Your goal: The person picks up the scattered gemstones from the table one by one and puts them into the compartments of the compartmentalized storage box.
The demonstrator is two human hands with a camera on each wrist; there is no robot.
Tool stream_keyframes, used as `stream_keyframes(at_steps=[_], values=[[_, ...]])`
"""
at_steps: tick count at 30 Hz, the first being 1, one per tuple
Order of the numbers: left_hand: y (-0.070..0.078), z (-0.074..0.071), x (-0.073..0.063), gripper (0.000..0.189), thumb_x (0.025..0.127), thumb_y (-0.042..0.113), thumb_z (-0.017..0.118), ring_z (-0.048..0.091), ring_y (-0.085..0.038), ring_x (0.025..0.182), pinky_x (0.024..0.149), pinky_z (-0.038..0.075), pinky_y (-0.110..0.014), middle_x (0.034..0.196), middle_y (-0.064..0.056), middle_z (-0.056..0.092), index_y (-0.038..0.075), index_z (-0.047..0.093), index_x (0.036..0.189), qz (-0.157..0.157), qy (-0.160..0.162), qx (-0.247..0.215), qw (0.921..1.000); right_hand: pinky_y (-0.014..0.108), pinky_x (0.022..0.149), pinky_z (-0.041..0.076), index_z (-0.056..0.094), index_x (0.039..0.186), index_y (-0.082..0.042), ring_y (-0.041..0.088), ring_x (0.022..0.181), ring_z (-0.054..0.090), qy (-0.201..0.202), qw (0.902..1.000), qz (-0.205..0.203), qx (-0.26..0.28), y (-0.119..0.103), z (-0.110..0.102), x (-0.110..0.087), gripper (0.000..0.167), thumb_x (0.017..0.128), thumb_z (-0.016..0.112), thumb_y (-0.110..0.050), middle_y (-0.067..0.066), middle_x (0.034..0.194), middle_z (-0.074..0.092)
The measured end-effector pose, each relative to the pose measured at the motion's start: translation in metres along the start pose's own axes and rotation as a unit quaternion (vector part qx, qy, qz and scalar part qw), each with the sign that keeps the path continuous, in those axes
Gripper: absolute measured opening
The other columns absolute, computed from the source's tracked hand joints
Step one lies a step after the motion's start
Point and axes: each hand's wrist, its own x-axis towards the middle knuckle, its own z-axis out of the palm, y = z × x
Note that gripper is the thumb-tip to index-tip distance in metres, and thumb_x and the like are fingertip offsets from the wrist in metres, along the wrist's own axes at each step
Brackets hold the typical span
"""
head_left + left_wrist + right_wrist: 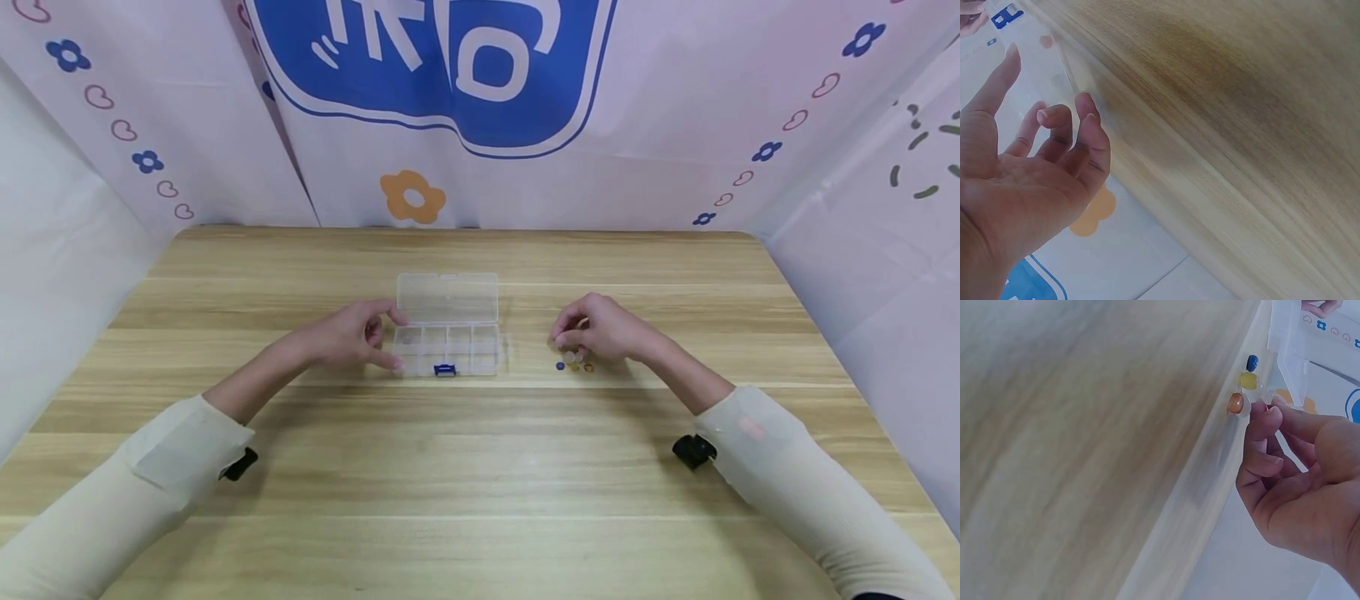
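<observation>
In the head view, the clear box [460,348] lies at the centre of the frame, its lid [447,298] open. The left hand [348,335], thumb and forefinger spread, touches the box's left end. Right of centre, the right hand [603,327] bends its fingertips together beside blue [560,366], yellow [1249,380] and orange beads [1235,403] on the table [480,483]; whether it pinches one, I cannot tell.

Wood-grain table [450,483] | clear divided box [459,338], lid [447,297] open | blue bead [560,366], yellow bead [1249,380], orange bead [588,367] | possibly clear beads [569,357]
</observation>
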Motion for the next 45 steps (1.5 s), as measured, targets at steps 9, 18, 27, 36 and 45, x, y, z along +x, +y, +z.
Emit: stream_keyframes(at_steps=[9, 18, 27, 36, 45], values=[[0.003, 0.000, -0.001, 0.055, 0.086, 0.010, 0.085, 0.043, -0.015, 0.065, 0.059, 0.039, -0.026, 0.072, -0.003, 0.048, -0.007, 0.055, 0.128, 0.001, 0.000, 0.000, 1.0000, 0.027, 0.060, 0.051, 0.073, 0.101, 0.005, 0.018, 0.065, 0.058, 0.007, 0.9999, -0.008, -0.008, -0.002, -0.001, 0.000, 0.008, 0.099, 0.067, 0.000, 0.013, 0.092, 0.070], [0.003, 0.001, -0.003, 0.055, 0.086, 0.010, 0.085, 0.043, -0.015, 0.066, 0.059, 0.039, -0.027, 0.071, -0.002, 0.047, -0.007, 0.055, 0.128, 0.007, 0.000, -0.006, 1.0000, 0.025, 0.058, 0.047, 0.074, 0.109, 0.005, 0.018, 0.062, 0.056, 0.014, 0.9999, -0.002, -0.008, -0.005, 0.000, 0.001, 0.014, 0.101, 0.065, -0.002, 0.018, 0.110, 0.071], [0.003, 0.001, -0.003, 0.055, 0.086, 0.011, 0.086, 0.044, -0.016, 0.066, 0.060, 0.039, -0.027, 0.071, -0.002, 0.047, -0.007, 0.055, 0.129, 0.002, 0.000, -0.002, 1.0000, 0.025, 0.059, 0.048, 0.073, 0.108, 0.006, 0.018, 0.065, 0.056, 0.014, 0.9998, 0.005, 0.010, -0.007, 0.001, 0.003, 0.013, 0.101, 0.065, -0.002, 0.018, 0.103, 0.071], [0.002, 0.000, -0.003, 0.055, 0.086, 0.011, 0.085, 0.044, -0.015, 0.065, 0.059, 0.039, -0.027, 0.072, -0.003, 0.049, -0.007, 0.055, 0.129, 0.008, -0.001, 0.002, 1.0000, 0.025, 0.058, 0.046, 0.072, 0.103, 0.005, 0.018, 0.065, 0.055, 0.019, 0.9996, 0.006, 0.019, -0.009, 0.003, 0.003, 0.009, 0.099, 0.068, -0.002, 0.015, 0.083, 0.067], [0.003, 0.000, -0.003, 0.055, 0.086, 0.010, 0.085, 0.044, -0.016, 0.066, 0.060, 0.039, -0.027, 0.073, -0.004, 0.050, -0.006, 0.055, 0.129, -0.005, -0.002, 0.002, 1.0000, 0.025, 0.057, 0.046, 0.073, 0.100, 0.003, 0.018, 0.065, 0.055, 0.022, 0.9997, -0.003, 0.009, -0.011, 0.005, 0.005, 0.007, 0.098, 0.070, -0.003, 0.013, 0.082, 0.068]])
